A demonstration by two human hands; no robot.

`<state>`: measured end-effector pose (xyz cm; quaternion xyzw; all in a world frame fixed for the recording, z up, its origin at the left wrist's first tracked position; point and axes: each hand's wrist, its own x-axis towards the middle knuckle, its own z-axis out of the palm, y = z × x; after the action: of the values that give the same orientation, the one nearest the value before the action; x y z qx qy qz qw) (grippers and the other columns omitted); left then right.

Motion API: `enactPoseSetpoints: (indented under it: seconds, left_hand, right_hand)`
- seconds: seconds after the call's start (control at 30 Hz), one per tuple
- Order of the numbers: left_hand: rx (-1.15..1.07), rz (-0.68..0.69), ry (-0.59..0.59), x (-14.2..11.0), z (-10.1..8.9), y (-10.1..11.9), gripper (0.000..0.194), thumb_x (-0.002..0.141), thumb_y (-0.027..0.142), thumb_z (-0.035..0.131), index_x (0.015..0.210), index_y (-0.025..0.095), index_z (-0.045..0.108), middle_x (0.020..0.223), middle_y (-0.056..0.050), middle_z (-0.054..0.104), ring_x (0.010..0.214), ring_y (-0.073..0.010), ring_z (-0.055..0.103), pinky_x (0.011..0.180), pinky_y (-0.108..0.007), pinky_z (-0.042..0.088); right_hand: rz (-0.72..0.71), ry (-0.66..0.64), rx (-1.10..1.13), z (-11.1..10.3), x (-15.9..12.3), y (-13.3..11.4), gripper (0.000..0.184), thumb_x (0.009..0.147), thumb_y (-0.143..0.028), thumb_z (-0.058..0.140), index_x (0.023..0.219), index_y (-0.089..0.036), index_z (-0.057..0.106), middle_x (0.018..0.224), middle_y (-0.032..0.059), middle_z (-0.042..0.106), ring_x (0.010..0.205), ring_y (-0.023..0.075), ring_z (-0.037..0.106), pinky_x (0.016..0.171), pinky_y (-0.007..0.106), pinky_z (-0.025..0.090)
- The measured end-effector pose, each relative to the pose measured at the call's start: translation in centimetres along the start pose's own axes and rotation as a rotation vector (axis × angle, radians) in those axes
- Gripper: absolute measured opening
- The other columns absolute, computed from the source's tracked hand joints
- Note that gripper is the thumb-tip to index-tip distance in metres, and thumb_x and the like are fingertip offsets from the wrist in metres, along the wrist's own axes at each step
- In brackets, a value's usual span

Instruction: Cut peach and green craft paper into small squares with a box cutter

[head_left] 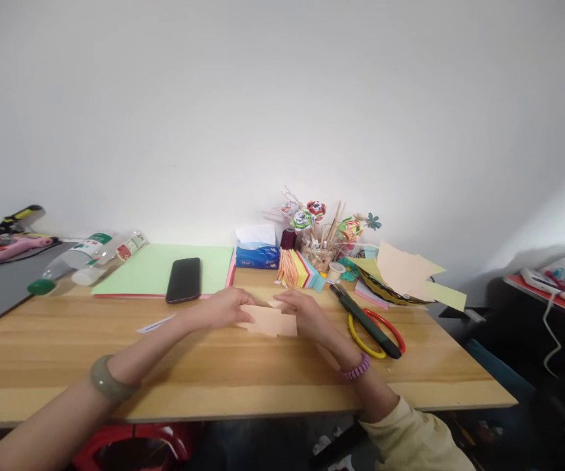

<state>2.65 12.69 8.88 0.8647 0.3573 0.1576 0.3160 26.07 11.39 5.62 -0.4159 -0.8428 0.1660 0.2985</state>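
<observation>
A small peach-coloured piece of paper (270, 320) lies folded on the wooden table (214, 373). My left hand (226, 306) pinches its left edge with the fingers closed on it. My right hand (302, 313) grips its right side, fingers curled over the top edge. A green bangle sits on my left wrist and a purple bead bracelet on my right wrist.
A black phone (184, 279) rests on a light green sheet (159, 269). A tissue box (257, 252), a fan of coloured papers (299, 269), a jar of paper flowers (319, 235), scissors (375, 327) and loose sheets (410, 275) lie behind and right. Bottles (74, 261) lie at left.
</observation>
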Motion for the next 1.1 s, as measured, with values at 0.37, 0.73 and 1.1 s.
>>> enactPoseSetpoints:
  seconds: [0.37, 0.73, 1.1]
  left_hand:
    - [0.046, 0.085, 0.157, 1.4, 1.8, -1.3, 0.007, 0.068, 0.021, 0.064, 0.070, 0.018, 0.059, 0.122, -0.007, 0.052, 0.107, -0.0236, 0.054, 0.091, -0.032, 0.039]
    - [-0.185, -0.012, 0.415, 0.9, 3.2, -0.9, 0.049, 0.061, 0.018, 0.069, 0.108, 0.023, 0.054, 0.115, -0.005, 0.055, 0.107, -0.0247, 0.053, 0.091, -0.037, 0.042]
    - [-0.622, -0.206, 0.563, 2.9, 6.9, -3.6, 0.059, 0.059, 0.001, 0.049, 0.116, 0.015, 0.048, 0.110, -0.011, 0.060, 0.106, -0.0213, 0.057, 0.083, -0.033, 0.047]
  right_hand:
    - [0.057, 0.036, 0.118, -0.9, -1.9, -2.1, 0.049, 0.093, -0.026, 0.032, 0.142, -0.021, 0.028, 0.141, 0.0095, 0.042, 0.128, 0.0155, 0.039, 0.103, 0.039, 0.035]
    - [0.018, 0.054, -0.010, 1.7, -2.4, -2.7, 0.056, 0.083, -0.011, 0.039, 0.137, -0.023, 0.039, 0.122, 0.0112, 0.058, 0.108, 0.0245, 0.055, 0.091, 0.045, 0.043]
    - [0.182, 0.338, 0.193, 3.7, -1.8, 0.3, 0.039, 0.089, -0.031, 0.052, 0.126, -0.021, 0.046, 0.129, 0.0091, 0.047, 0.113, 0.0238, 0.049, 0.092, 0.047, 0.043]
